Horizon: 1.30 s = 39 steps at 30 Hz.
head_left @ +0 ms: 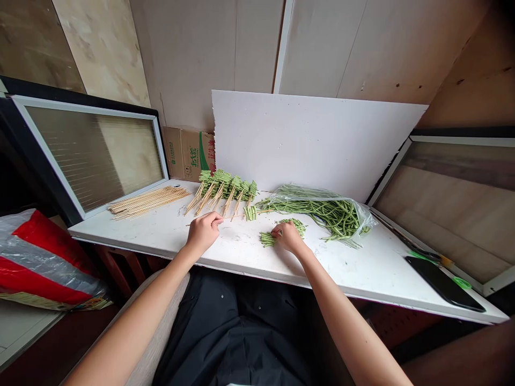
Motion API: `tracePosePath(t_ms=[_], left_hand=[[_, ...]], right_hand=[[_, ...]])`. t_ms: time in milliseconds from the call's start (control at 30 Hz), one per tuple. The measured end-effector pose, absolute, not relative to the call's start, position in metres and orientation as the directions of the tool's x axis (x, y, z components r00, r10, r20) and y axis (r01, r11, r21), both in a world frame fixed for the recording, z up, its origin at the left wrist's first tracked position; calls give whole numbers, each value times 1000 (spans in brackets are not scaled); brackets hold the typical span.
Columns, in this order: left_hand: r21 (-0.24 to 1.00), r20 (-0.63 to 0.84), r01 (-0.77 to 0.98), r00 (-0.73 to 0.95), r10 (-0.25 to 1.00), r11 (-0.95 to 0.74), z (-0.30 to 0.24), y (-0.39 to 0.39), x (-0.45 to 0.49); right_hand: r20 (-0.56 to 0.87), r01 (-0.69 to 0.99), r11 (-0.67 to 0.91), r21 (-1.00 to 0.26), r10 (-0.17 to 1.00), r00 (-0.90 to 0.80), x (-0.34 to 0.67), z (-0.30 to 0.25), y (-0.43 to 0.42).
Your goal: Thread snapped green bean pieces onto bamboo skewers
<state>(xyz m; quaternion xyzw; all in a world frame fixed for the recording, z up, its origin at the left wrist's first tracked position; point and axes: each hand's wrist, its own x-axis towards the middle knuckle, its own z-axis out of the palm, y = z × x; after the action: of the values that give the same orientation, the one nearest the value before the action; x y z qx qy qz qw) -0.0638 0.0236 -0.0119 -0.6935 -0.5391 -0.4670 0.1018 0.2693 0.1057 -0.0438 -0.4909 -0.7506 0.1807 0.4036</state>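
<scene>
My left hand (204, 233) is closed around a thin bamboo skewer (229, 216), which points right just above the tabletop. A short row of cut long bean pieces (250, 213) is threaded on that skewer, with its tip coming out beyond them. My right hand (288, 237) lies over a small pile of cut long beans (267, 239), thumb and fingers bent together on the pieces. My palm hides part of the pile. Behind my left hand are stacked finished bean skewers (231, 185), their bare sticks facing me.
Loose bamboo skewers (148, 201) lie at left. A clear plastic bag of whole long beans (341, 217) lies right of the pile. Farther right are a black phone (444, 283) and scissors (414, 245). A white board (314, 145) and cardboard box (187, 153) stand behind.
</scene>
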Motion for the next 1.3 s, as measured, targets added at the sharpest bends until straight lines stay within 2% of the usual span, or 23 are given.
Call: tracePosePath(t_ms=[100, 200, 333, 467, 600, 700, 933, 1300], left_hand=[[360, 755, 842, -9, 656, -402, -13, 23, -64], [357, 757, 840, -5, 653, -408, -14, 23, -64], [361, 762, 837, -10, 647, -412, -13, 23, -64], [382, 765, 821, -23, 644, -424, -12, 23, -65], [398, 761, 812, -33, 648, -426, -10, 22, -64], [398, 757, 812, -27, 653, -427, -10, 21, -62], [384, 750, 827, -19, 662, -411, -11, 21, -59], [364, 747, 843, -10, 665, -396, -11, 21, -61]], right_hand=[[408, 635, 454, -625, 884, -230, 270, -41, 106], [408, 563, 442, -698, 892, -194, 269, -34, 104], [376, 346, 396, -851, 918, -127, 267, -24, 101], [197, 60, 204, -977, 974, -110, 267, -15, 98], [125, -204, 70, -976, 954, -271, 269, -7, 95], [125, -315, 13, -949, 932, -339, 268, -3, 92], [199, -384, 65, -921, 926, -322, 257, -6, 89], [198, -413, 54, -909, 928, -316, 250, -4, 83]])
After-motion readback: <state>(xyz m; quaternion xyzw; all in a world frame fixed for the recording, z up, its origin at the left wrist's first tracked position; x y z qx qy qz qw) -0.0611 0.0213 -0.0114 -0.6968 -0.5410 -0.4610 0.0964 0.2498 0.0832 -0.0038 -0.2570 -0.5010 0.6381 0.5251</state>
